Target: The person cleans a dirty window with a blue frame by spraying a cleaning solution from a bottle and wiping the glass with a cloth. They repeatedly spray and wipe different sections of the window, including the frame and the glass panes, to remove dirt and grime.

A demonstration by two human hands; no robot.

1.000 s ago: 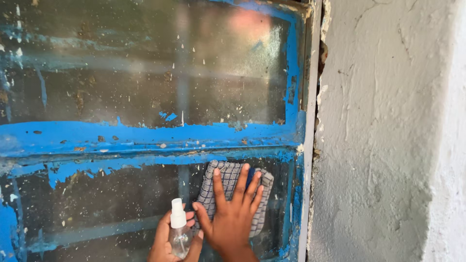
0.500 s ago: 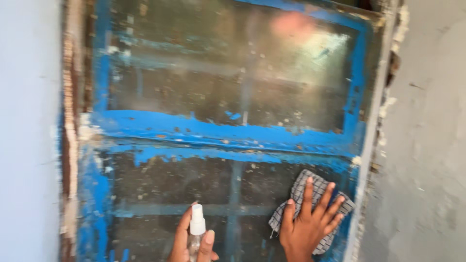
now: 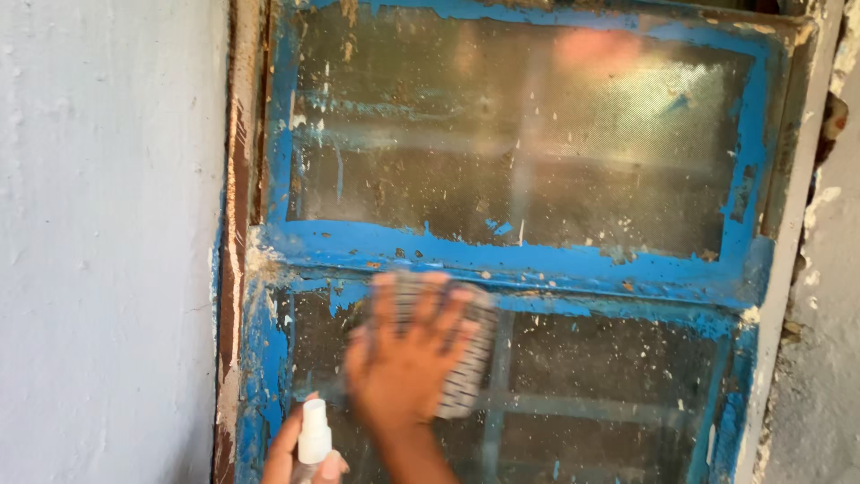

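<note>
Dirty blue window (image 3: 537, 260) is getting wiped: the right hand (image 3: 403, 358), grip spread flat, is pressing a checked cloth (image 3: 466, 376) on the glass, while beside it the left hand (image 3: 296, 457) is gripping a spray bottle (image 3: 313, 435).

Pale plastered wall (image 3: 107, 224) beside frame

Checked grey-and-white cloth (image 3: 466, 376) under the right hand (image 3: 403, 363), small clear spray bottle (image 3: 313, 444) with a white nozzle in the left hand (image 3: 300, 453). Chipped bright blue on the window frame (image 3: 502, 260) above both hands, murky brown-grey on the glass (image 3: 520, 143). Pale bluish-white wall (image 3: 107, 242) left of the left hand.
</note>
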